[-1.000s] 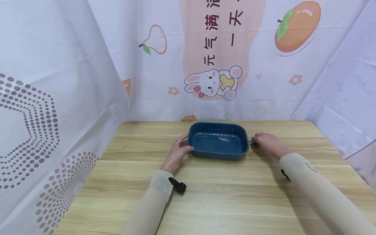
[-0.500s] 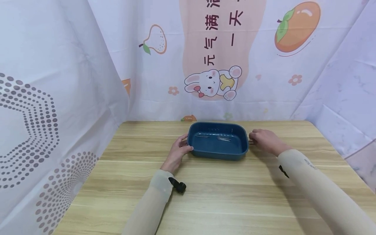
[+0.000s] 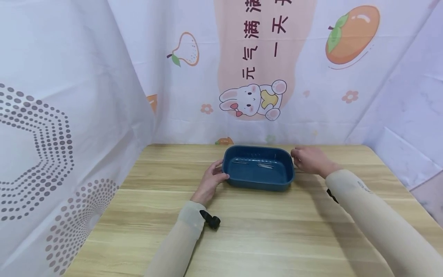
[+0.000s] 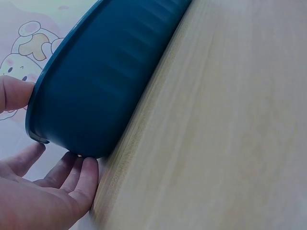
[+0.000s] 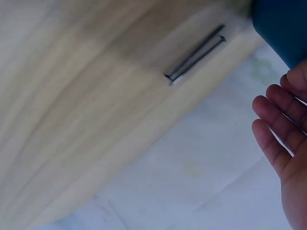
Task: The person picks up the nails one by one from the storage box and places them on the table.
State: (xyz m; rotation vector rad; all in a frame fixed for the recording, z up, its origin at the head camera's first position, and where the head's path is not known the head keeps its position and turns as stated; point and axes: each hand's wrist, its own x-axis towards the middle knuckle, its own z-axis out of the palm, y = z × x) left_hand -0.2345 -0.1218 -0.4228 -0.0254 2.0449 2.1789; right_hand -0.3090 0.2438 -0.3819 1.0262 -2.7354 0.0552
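Since 1 second ago the right hand (image 3: pixel 309 160) has lifted off the worktop (image 3: pixel 263 227) and moved up beside the right rim of the blue tray (image 3: pixel 257 184); its fingers (image 5: pixel 276 139) are loosely extended, gripping nothing. 2 nails (image 5: pixel 195 59) lie on the worktop just beside the tray. The left hand (image 3: pixel 211 181) holds the tray's left end, thumb on the rim, fingers (image 4: pixel 72 175) underneath. More nails (image 3: pixel 264 165) lie inside.

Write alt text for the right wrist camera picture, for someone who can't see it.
Two thin metal nails lie side by side on a wooden table, apart from the right hand, whose fingers are relaxed and hold nothing. A corner of the dark blue tray shows at the top right.
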